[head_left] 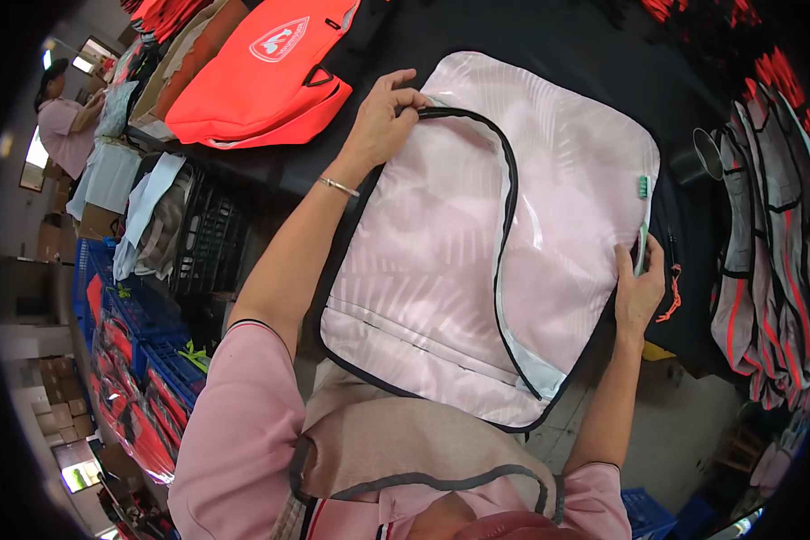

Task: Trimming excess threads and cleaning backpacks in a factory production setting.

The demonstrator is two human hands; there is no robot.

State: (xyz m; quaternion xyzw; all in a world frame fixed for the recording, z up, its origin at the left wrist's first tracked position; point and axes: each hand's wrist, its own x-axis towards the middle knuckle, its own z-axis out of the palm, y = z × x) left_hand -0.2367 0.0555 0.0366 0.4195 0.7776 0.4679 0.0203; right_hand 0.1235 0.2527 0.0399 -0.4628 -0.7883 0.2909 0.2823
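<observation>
A pale pink fabric panel (441,297) with a faint leaf pattern and rounded corners lies tilted before me, its near end towards my apron. Black binding trims the edge, and a black-edged S-curve (511,180) runs down its middle. At the panel's upper left, my left hand (389,117) pinches the edge where that curve starts. By the right edge, my right hand (641,279) grips a toothbrush (643,236) between thumb and fingers. Its green bristles stand above the hand, against the panel. Part of the handle is hidden in my fingers.
Beyond the panel spreads a black-covered table (405,54), with a bright orange-red bag (252,81) at far left. Grey pieces with orange trim (769,243) are heaped at right beside a dark metal cup (704,155). A black crate (211,234) stands left; another person (63,126) is farther back.
</observation>
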